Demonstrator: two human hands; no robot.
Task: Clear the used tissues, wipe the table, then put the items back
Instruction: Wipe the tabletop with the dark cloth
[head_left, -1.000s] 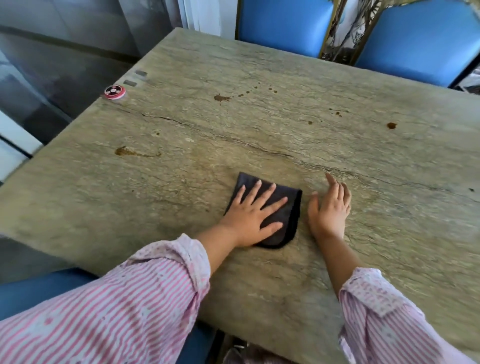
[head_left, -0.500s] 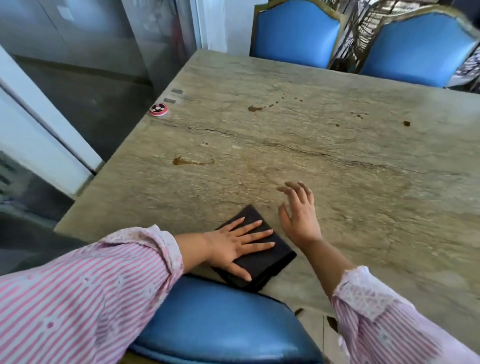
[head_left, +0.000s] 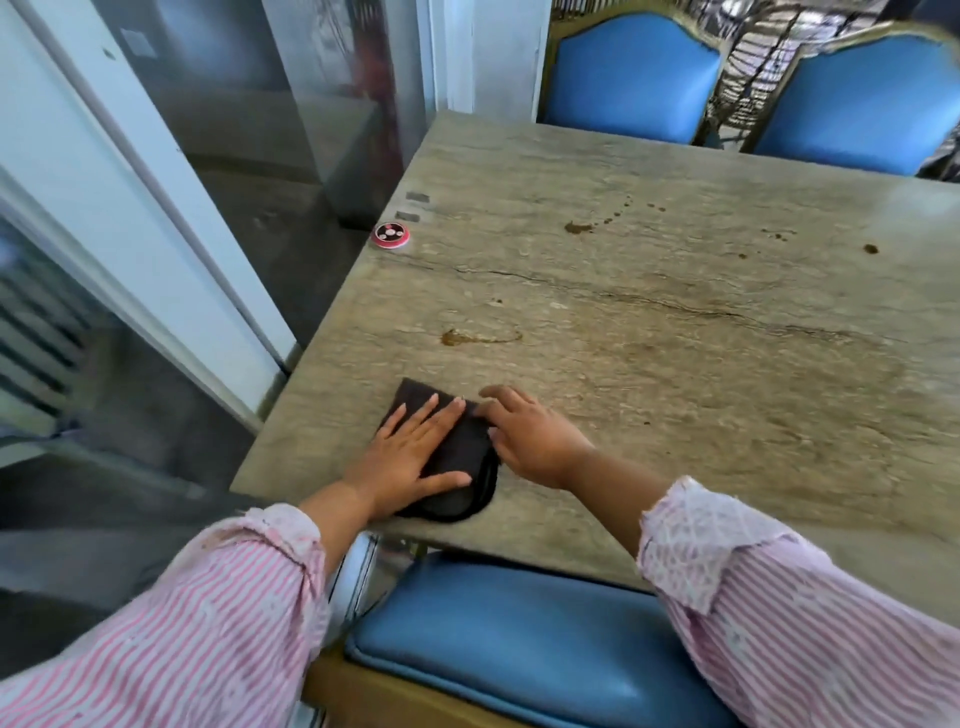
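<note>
While left hand (head_left: 410, 460) lies flat on black cloth (head_left: 465, 447), right hand (head_left: 535, 441) loosely touching its edge, stained surface (head_left: 675, 374), red button (head_left: 390, 235), blue chairs (head_left: 628, 78)

Two blue padded chairs (head_left: 631, 83) (head_left: 862, 104) far side, gold frames; third blue seat (head_left: 519, 639) near; left: glass panels (head_left: 234, 104) in white frames (head_left: 156, 208); grey floor (head_left: 291, 270); bright daylight
</note>
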